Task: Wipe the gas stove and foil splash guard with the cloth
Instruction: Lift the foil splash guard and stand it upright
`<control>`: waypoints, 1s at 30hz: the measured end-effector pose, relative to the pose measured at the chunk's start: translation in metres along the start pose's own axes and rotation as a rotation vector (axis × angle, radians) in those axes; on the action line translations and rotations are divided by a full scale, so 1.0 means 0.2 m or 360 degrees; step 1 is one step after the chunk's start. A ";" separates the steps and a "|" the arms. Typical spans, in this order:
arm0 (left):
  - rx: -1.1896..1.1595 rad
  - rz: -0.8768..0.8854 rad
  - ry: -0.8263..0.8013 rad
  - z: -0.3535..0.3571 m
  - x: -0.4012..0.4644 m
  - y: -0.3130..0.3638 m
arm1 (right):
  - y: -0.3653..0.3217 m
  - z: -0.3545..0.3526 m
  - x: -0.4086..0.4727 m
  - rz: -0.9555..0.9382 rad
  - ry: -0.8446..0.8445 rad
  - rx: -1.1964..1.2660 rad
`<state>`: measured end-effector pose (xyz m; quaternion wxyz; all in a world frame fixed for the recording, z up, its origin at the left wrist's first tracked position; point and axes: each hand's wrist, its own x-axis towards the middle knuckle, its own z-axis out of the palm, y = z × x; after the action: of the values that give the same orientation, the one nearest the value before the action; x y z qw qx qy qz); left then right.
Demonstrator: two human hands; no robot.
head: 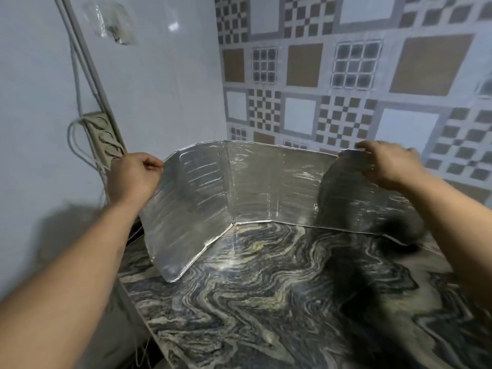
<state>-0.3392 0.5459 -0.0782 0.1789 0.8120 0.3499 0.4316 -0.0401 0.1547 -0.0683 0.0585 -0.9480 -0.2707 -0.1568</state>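
Your left hand (133, 173) pinches the top left corner of the foil splash guard (239, 187), fingers curled round its edge. Your right hand (387, 163) grips the top right corner the same way, fingers folded over the rim. The guard stands upright on the swirled marble counter (266, 288) in the corner of the tiled walls, bent into panels, its silver face creased and shiny, the right panel in shadow.

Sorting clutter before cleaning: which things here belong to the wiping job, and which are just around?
Job: foil splash guard, held by left hand and right hand.
Just around: power strip, cables, marble countertop.
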 end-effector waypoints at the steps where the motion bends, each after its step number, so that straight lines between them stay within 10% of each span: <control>1: -0.0024 0.0012 -0.0012 0.01 0.00 0.00 | 0.06 -0.01 0.00 0.0074 -0.0023 -0.0012; 30: -0.0510 -0.0113 -0.0266 0.31 0.00 0.49 | 0.74 -0.38 -0.47 -0.0188 0.0371 -0.0127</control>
<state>-0.2473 0.4794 -0.0545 0.3495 0.7933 0.2891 0.4061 -0.0583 -0.0323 -0.0310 0.0425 -0.9073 -0.3110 -0.2797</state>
